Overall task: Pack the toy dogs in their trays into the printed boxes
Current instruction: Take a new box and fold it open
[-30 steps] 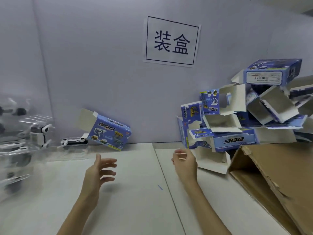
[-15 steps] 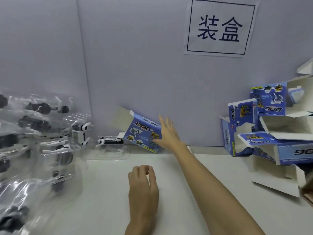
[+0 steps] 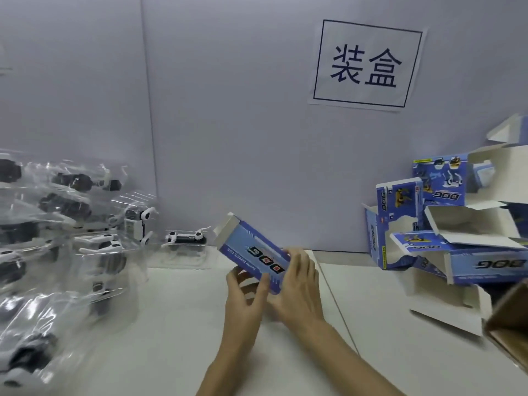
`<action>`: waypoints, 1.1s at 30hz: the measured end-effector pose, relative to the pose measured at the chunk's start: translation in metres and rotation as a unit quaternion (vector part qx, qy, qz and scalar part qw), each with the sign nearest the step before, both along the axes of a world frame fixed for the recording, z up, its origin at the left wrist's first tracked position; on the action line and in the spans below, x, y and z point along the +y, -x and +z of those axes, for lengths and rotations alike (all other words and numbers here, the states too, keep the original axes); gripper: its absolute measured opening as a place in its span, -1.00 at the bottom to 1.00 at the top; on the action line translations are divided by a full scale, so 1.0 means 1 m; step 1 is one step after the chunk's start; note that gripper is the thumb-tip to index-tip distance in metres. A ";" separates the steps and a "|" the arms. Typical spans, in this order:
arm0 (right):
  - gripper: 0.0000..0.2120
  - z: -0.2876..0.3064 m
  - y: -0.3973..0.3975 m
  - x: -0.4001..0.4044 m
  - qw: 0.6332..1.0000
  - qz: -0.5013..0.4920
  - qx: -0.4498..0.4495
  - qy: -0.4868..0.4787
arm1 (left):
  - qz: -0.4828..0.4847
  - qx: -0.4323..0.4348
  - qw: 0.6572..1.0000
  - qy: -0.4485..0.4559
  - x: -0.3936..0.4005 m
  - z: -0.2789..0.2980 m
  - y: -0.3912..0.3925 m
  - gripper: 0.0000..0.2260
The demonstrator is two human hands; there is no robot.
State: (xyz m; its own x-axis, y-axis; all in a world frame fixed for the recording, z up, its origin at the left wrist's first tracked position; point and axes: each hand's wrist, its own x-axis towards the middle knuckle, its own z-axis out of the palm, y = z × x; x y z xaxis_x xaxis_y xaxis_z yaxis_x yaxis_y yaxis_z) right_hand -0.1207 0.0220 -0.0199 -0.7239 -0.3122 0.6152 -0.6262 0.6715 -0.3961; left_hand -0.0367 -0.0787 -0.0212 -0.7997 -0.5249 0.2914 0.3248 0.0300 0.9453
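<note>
White laminate is forming the counter (image 3: 171,324), which is carrying every item in the scene and is backing onto a pale partition wall (image 3: 228,110) with a printed paper sign (image 3: 367,64) fixed to it. Along the left side, a heap of clear plastic trays (image 3: 57,238) holding black-and-white toy dogs is spreading from the wall toward the near edge. On the right, a pile of empty printed boxes (image 3: 445,224) is leaning against the wall with flaps hanging open, and the corner of a brown carton (image 3: 511,324) is entering at the right edge. One single tray with a toy dog (image 3: 185,238) is lying against the wall, just beside the far end of the box in hand and apart from the heap. At centre, a blue printed box (image 3: 251,252) is being held above the counter, tilted, with its open white-lined end pointing up and left toward that tray. The left hand (image 3: 245,292) is gripping the near end of the box from below, fingers curled up around its edge; the right hand (image 3: 300,284) is wrapping the same end from the right side. The step in hand appears to be preparing one box for loading. The next move is likely calling for the open end to be kept clear of its flaps, one hand being freed to fetch the single tray, and the tray being aligned squarely with the mouth before sliding in.
</note>
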 end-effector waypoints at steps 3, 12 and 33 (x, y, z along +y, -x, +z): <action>-0.36 -0.013 -0.040 0.023 0.998 0.053 0.031 0.010 | -0.027 0.010 0.997 -0.074 0.005 0.004 -0.001 -0.34; -0.41 0.047 -0.049 0.073 0.915 0.180 -0.078 0.353 | -0.185 0.033 0.980 -0.067 -0.025 0.022 -0.026 -0.43; -0.48 0.049 -0.062 0.086 0.917 0.255 -0.185 0.246 | -0.103 0.046 0.983 0.144 -0.001 0.035 -0.041 -0.35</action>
State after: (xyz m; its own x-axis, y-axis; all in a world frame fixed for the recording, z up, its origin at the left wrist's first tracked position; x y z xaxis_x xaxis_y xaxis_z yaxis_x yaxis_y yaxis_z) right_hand -0.0592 0.1082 0.0291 -0.7483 -0.4199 0.5136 -0.5705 0.0121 -0.8212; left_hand 0.0047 -0.0796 0.0137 -0.8438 -0.2397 0.4802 0.4352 0.2178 0.8736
